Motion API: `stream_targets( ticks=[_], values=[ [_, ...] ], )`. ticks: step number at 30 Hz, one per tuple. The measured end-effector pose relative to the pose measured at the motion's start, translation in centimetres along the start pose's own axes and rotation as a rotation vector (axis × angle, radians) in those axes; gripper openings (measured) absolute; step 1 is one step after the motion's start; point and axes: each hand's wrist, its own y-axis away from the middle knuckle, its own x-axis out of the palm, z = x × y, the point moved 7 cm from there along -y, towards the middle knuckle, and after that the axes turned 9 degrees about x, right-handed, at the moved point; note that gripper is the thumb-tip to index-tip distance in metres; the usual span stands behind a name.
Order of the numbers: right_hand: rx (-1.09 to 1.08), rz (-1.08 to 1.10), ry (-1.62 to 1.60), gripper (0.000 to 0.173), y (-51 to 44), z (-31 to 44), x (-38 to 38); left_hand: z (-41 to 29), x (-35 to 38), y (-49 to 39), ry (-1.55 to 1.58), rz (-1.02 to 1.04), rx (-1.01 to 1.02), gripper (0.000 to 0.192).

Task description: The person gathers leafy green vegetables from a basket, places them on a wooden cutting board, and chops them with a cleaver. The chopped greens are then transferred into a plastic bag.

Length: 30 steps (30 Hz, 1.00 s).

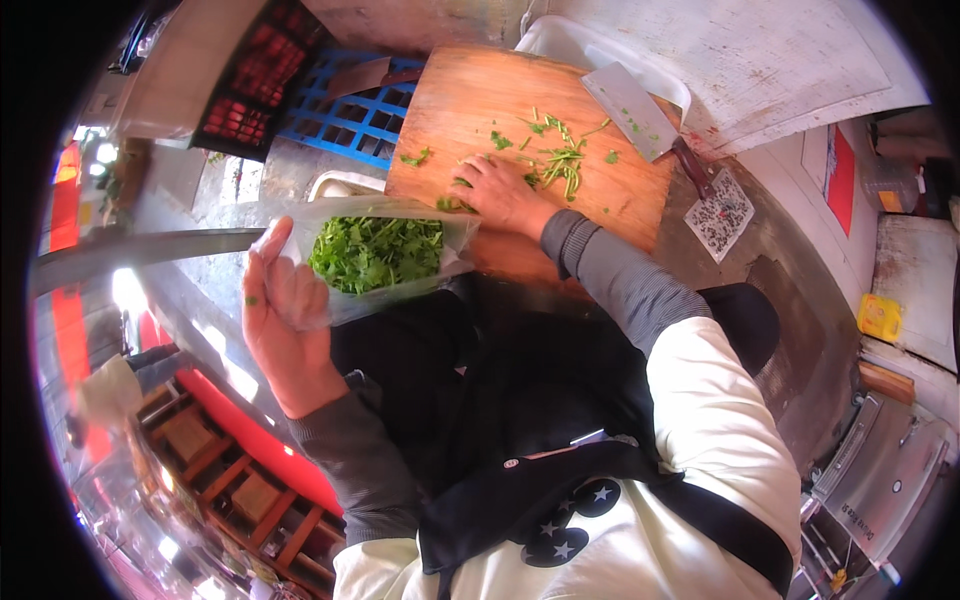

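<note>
My left hand (289, 300) grips the rim of a clear plastic bag (375, 300), which holds a heap of chopped green herbs (377, 253). The bag's mouth lies at the near left edge of a wooden cutting board (457, 90). My right hand (499, 187) rests palm down on the board beside the bag's mouth, its fingers over a few herb bits. Cut green stems (564, 166) and leaves lie scattered beyond it. A cleaver (630, 109) lies across the board's right corner, with green bits on its blade and its dark handle past the edge.
A second cleaver (360, 78) lies on a blue plastic grate (349, 112) at the back left, near a black crate (259, 82). A white tub (570, 37) stands behind the board. A speckled tile (720, 217) lies under the near cleaver's handle. At far left a person (112, 390) is partly visible.
</note>
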Motion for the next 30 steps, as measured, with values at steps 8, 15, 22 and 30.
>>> stream_targets(
  ticks=[8,15,22,30],
  values=[
    [0.229,-0.149,0.152,0.033,4.4,-8.9,-5.2,2.5,3.1,-1.2,0.186,0.174,-0.155,0.047],
    [0.533,-0.187,-0.135,0.067,5.0,-11.1,-5.3,2.8,6.6,-3.3,0.300,0.264,-0.175,0.046],
    [0.352,-0.085,-0.151,0.049,3.6,-7.5,-2.6,6.0,2.4,-3.9,0.075,-0.010,-0.208,0.044],
    [0.426,0.030,0.228,0.011,6.9,-9.7,-2.6,5.6,0.5,-3.2,-0.382,-0.020,-0.082,0.042]
  ],
)
